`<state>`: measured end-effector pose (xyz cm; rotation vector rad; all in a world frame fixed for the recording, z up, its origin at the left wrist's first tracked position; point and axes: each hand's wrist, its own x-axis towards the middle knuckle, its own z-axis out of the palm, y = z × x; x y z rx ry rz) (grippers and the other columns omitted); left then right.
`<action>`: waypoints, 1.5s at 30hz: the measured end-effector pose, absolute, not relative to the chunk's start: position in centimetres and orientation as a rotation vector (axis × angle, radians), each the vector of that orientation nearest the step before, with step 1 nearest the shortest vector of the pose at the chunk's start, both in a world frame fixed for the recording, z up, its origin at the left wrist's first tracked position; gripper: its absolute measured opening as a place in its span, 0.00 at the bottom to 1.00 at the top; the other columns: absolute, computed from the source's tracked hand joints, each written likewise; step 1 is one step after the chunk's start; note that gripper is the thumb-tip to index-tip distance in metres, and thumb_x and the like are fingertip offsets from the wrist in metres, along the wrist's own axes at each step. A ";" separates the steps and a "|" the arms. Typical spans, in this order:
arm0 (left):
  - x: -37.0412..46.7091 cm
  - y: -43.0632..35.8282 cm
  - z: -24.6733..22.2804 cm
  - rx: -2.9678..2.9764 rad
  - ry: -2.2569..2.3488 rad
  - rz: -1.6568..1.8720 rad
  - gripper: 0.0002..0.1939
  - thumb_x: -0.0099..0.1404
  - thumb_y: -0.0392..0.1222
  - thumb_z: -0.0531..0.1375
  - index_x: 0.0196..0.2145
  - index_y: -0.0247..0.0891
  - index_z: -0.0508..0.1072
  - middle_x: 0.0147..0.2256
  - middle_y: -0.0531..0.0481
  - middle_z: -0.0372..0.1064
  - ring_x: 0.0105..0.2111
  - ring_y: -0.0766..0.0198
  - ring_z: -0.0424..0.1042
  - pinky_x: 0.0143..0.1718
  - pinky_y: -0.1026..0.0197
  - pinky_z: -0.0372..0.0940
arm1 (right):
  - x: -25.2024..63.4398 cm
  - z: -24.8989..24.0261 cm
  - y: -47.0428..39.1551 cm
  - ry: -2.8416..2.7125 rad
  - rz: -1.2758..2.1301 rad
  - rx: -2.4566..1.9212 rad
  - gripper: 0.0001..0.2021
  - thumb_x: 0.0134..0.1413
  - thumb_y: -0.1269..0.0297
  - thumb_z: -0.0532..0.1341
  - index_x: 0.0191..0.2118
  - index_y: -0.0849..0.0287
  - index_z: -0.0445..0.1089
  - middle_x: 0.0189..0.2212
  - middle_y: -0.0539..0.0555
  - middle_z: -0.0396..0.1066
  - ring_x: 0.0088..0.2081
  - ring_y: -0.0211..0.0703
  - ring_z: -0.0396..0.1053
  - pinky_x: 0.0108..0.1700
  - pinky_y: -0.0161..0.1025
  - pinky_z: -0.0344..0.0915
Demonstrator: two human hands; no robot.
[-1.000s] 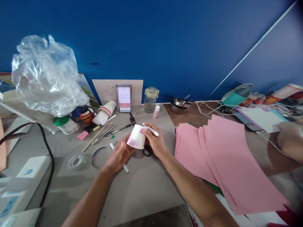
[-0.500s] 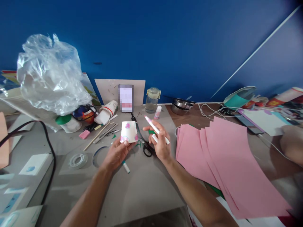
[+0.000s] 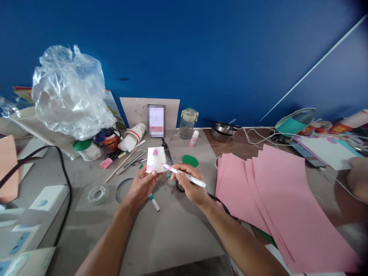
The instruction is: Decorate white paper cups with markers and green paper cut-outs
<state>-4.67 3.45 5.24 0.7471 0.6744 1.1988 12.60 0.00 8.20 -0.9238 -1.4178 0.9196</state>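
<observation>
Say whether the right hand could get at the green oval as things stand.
Probably yes: the green oval lies just beyond the right hand, and nothing visible stands between them. The hand is holding a marker, though, which may hamper its grasp.

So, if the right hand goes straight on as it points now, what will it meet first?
Probably the white cup in the left hand; the marker in the right hand looks close to it or touching; depth is unclear.
</observation>
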 end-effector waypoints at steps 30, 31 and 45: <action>-4.6 3.6 4.8 0.764 0.674 1.227 0.24 0.51 0.43 0.71 0.46 0.36 0.75 0.43 0.42 0.77 0.47 0.53 0.73 0.55 0.51 0.64 | 12.5 8.2 -0.2 -1.558 0.656 -0.964 0.08 0.57 0.66 0.57 0.39 0.57 0.73 0.28 0.52 0.75 0.26 0.38 0.69 0.30 0.35 0.67; -4.6 3.6 4.9 0.762 0.679 1.228 0.24 0.51 0.43 0.71 0.46 0.36 0.75 0.43 0.43 0.77 0.47 0.53 0.74 0.55 0.51 0.64 | 12.5 8.3 -0.2 -1.572 0.655 -0.957 0.08 0.57 0.66 0.57 0.39 0.57 0.73 0.27 0.52 0.75 0.26 0.38 0.69 0.30 0.35 0.67; -4.7 3.5 4.7 0.754 0.688 1.229 0.24 0.51 0.43 0.71 0.47 0.38 0.75 0.43 0.44 0.77 0.46 0.55 0.74 0.54 0.53 0.64 | 12.4 8.9 -0.2 -1.600 0.667 -0.965 0.08 0.54 0.68 0.57 0.36 0.56 0.73 0.24 0.50 0.74 0.23 0.37 0.68 0.28 0.34 0.67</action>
